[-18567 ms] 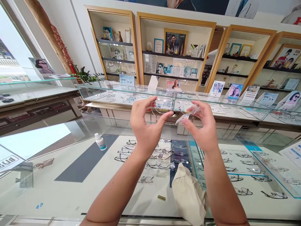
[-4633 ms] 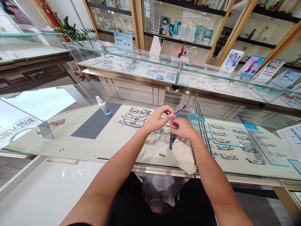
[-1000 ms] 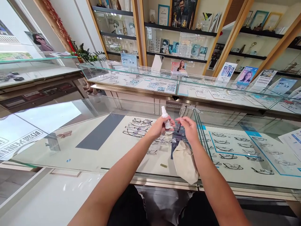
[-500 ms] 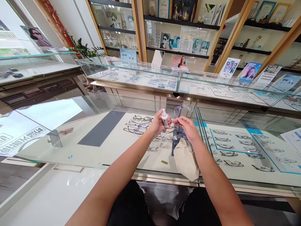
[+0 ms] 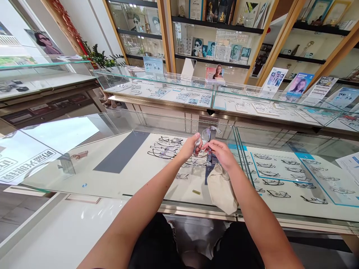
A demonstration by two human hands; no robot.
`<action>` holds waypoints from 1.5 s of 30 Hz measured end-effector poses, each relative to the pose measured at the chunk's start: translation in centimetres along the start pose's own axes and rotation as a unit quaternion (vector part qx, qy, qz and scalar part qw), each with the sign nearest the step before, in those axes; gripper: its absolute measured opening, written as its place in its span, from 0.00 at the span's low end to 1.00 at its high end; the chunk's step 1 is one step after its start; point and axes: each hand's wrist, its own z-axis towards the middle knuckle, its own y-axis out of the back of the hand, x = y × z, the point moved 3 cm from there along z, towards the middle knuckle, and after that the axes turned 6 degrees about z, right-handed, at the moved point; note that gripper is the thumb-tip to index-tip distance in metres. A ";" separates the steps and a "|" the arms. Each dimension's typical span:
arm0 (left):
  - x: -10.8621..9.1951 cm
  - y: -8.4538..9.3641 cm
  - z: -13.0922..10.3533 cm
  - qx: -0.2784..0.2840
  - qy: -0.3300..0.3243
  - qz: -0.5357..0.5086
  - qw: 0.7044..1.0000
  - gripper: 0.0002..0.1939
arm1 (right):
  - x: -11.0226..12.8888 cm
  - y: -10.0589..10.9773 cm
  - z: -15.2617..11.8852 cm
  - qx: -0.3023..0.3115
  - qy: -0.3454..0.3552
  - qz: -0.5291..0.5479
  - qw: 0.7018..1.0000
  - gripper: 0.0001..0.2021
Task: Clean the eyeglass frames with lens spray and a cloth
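Note:
My left hand point(image 5: 191, 147) is closed round a small white spray bottle point(image 5: 197, 142), which is mostly hidden by my fingers and thumb. Close beside it, my right hand point(image 5: 221, 151) pinches a pair of eyeglasses point(image 5: 206, 134) held upright, one clear lens above the fingers. The fingertips of both hands nearly meet; whether they touch I cannot tell. Below my right wrist a beige cloth point(image 5: 221, 188) lies on the glass counter top point(image 5: 157, 186). Under the glass, rows of spectacle frames point(image 5: 165, 153) show beneath my hands.
A small gold-green bar point(image 5: 196, 192) appears near the counter's front edge. To the right are more display frames point(image 5: 273, 183) under glass. A dark grey panel point(image 5: 122, 153) lies at the left. Another glass showcase point(image 5: 168, 89) with upright cards stands across from me.
My left hand has tilted the spray bottle from upright, so its top now points away and is largely covered. The eyeglasses have shifted slightly left and turned, showing the lens more broadly.

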 end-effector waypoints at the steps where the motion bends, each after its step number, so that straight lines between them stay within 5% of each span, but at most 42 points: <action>1: 0.1 0.1 0.0 -0.002 0.000 0.004 1.000 0.38 | -0.1 -0.1 0.0 0.006 -0.002 0.004 1.000 0.13; 11: 0.5 0.1 0.1 0.017 -0.014 -0.011 1.000 0.33 | 0.4 -0.6 -0.2 0.024 -0.008 0.033 0.999 0.13; 21: -0.1 -1.0 -0.8 0.073 -0.066 0.126 0.987 0.35 | 0.8 0.8 0.2 -0.085 0.023 0.109 0.990 0.14; 32: -0.7 -0.8 -1.0 0.092 -0.079 0.110 0.987 0.34 | 0.9 1.0 0.1 -0.093 0.017 0.108 0.990 0.12; 35: -0.9 1.4 -0.2 0.007 -0.085 0.090 0.992 0.33 | 1.0 1.1 0.1 -0.090 0.023 0.131 0.987 0.11; 38: -1.0 5.7 0.8 -0.160 -0.088 0.040 0.982 0.23 | 1.0 1.4 0.2 -0.088 0.028 0.141 0.986 0.10; 41: -0.8 10.8 1.4 -0.330 -0.103 -0.003 0.938 0.13 | 0.9 1.7 0.3 -0.092 0.032 0.140 0.985 0.10; 45: 0.6 17.2 0.8 -0.518 -0.083 0.026 0.851 0.12 | 0.7 2.1 0.5 -0.091 0.031 0.142 0.985 0.10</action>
